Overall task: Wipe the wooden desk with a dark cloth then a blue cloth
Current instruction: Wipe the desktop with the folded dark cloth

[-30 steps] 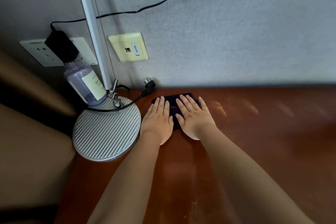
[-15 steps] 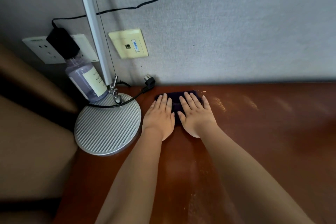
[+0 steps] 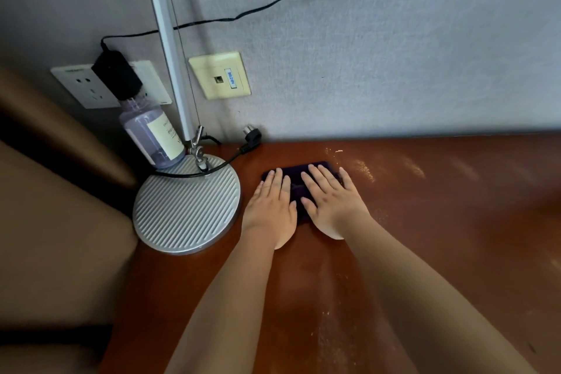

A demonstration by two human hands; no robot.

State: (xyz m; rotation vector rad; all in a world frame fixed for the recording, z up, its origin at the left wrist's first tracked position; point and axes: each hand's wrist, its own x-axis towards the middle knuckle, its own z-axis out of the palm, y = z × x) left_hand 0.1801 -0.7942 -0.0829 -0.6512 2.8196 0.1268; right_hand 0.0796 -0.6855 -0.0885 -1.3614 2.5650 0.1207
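Your flat, straight-fingered left hand [image 3: 271, 209] and right hand [image 3: 334, 203] have pushed the soft dark cloth [image 3: 296, 177] farther across the glossy wooden worktop [image 3: 440, 222] toward the wall

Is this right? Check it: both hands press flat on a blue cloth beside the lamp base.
Wrong on colour. The head view shows both hands, left and right, flat on a dark cloth, not blue, beside the lamp base.

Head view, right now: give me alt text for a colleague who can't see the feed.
Both hands, left hand and right hand, press flat, side by side, on a dark cloth on the wooden desk near the wall. To their left stands a round ribbed lamp base with a purple bottle at its back edge; pale dusty streaks mark the desk.
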